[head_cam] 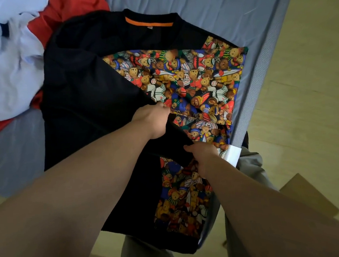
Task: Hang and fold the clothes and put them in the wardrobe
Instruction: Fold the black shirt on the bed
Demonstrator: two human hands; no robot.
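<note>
Black top (83,90) with a teddy-bear print panel, laid flat on a grey mattress (226,10). Long axis from collar to hem, running away from the person: orange-lined collar (149,24) at the far end, hem at the near end, hanging past the mattress edge in front of grey trousers (250,168). Black sleeve (121,103) folded diagonally across the print, from upper left to lower right. Left hand (153,121) curled round the sleeve's edge at mid-chest. Right hand (204,158) just below, pinching the sleeve's end, thumb on top. Hands near each other, not touching. White tag (233,153) beside the right wrist. White garment (2,81) and red garment (72,7) heaped at far left, against the top's shoulder. Cardboard box (309,194) on the pale floor (303,75) at right.
</note>
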